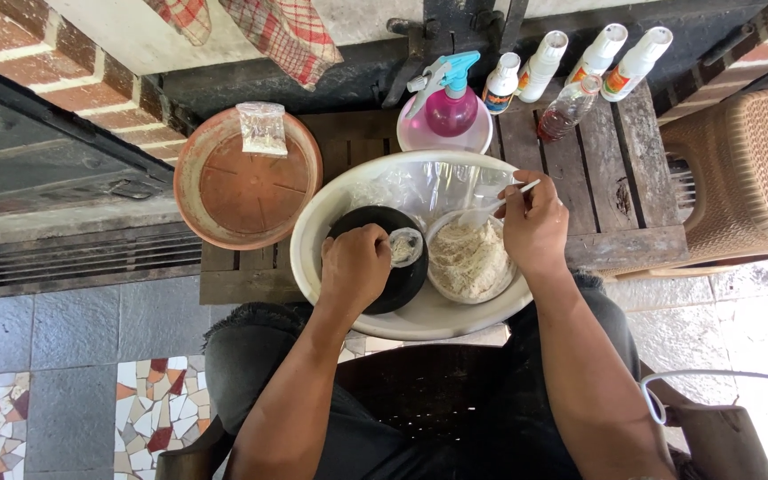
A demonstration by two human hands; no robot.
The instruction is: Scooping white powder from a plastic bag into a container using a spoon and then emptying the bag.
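At the far left of the wooden table [615, 191] sits a terracotta saucer [246, 182] with a small clear bag [262, 127] resting on its far rim. Just to its right, touching or nearly so, is a large white basin [348, 200] that takes up the near middle of the table.

Inside the basin, on the left, lies a black round pot [402, 284]. The left hand [355, 267] is over it, fingers curled closed around a small clear cup [405, 246] of pale fibrous material, held at the pot's right edge. Next to it on the right stands a clear bowl [468, 260] filled with the same pale, stringy material.

The right hand [535, 224] hovers over the bowl's far right rim, fingers pinched together on a thin white stick [513, 194] that slants down to the left into the bowl.

Beyond the basin is a pink spray bottle [449, 102] with a blue trigger, standing in a white dish. To its right, at the far edge, four white bottles [544, 64] lean in a row, with a small bottle of reddish liquid [566, 111] just nearer. A woven brown chair [748, 169] stands right of the table.
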